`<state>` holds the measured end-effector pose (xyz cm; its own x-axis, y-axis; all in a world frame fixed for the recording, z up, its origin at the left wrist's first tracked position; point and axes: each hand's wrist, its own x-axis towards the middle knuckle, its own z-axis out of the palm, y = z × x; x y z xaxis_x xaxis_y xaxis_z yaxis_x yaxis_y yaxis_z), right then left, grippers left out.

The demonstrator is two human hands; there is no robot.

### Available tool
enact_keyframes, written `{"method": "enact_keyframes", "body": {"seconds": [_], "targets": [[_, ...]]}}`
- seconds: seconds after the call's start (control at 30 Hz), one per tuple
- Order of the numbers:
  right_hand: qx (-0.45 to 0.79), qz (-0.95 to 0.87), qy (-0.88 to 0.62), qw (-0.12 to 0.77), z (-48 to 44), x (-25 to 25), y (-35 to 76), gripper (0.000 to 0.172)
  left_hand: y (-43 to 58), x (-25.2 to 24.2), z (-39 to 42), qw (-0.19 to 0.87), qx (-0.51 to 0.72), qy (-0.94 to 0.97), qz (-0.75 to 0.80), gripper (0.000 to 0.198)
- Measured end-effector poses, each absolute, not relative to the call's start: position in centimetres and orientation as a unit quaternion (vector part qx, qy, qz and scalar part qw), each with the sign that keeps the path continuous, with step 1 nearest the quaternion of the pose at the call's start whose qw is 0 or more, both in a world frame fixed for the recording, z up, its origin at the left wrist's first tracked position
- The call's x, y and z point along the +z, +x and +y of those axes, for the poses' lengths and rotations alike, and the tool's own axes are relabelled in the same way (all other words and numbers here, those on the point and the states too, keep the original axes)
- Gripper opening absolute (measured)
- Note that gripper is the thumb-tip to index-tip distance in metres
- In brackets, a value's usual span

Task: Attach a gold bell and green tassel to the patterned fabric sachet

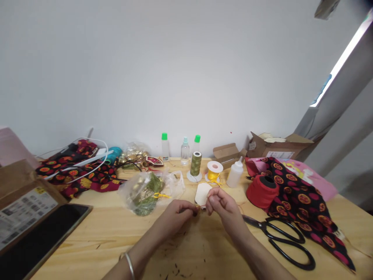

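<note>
In the middle of the wooden table (116, 237), my left hand (181, 212) pinches something small at the lower edge of a cream-white rounded piece (202, 192). A tiny reddish-gold bit shows at its fingertips, too small to name. My right hand (221, 204) is closed in a pinch just to the right, overlapping the white piece's right side. Faint red thread seems to run near these fingers; whether they grip it I cannot tell. Right of my right hand lie black-handled scissors (279, 233), blades pointing toward it.
Behind stand a green thread spool (196, 165), a yellow thread spool (214, 171) and a squeeze bottle (235, 174). A plastic bag (145, 192) lies left; a red thread cone (263, 190) and patterned fabric (303, 206) are right. A phone-like black slab (43, 241) lies front left.
</note>
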<state>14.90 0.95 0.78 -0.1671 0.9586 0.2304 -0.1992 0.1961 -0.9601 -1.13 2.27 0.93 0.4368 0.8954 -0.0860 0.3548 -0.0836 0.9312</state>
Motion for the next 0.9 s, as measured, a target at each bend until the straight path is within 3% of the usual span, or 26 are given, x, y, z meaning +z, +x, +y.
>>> {"method": "enact_keyframes", "body": {"seconds": [0.2,0.33,0.5,0.63,0.8,0.9], "targets": [[0.441,-0.726,-0.302,0.433,-1.0,1.3,14.0,0.01,-1.3,0.9,2.5,0.536,0.265,0.659,0.456,0.031],[0.369,-0.8,-0.29,0.373,-1.7,1.3,13.7,0.015,-1.5,0.8,2.6,0.552,0.241,0.654,0.457,0.021],[0.48,-0.673,-0.353,0.438,-0.4,1.1,13.9,0.008,-1.7,1.6,2.4,0.508,0.252,0.661,0.491,0.021],[0.552,-0.57,-0.385,0.471,1.0,1.1,14.0,0.013,-1.9,1.9,2.5,0.472,0.268,0.678,0.496,0.019],[0.542,-0.617,-0.378,0.428,1.8,2.3,13.4,0.003,-2.0,1.7,3.2,0.467,0.272,0.68,0.495,0.022],[0.489,-0.675,-0.372,0.408,2.5,3.2,13.2,0.01,-1.8,1.8,3.8,0.475,0.273,0.679,0.489,0.024]]}}
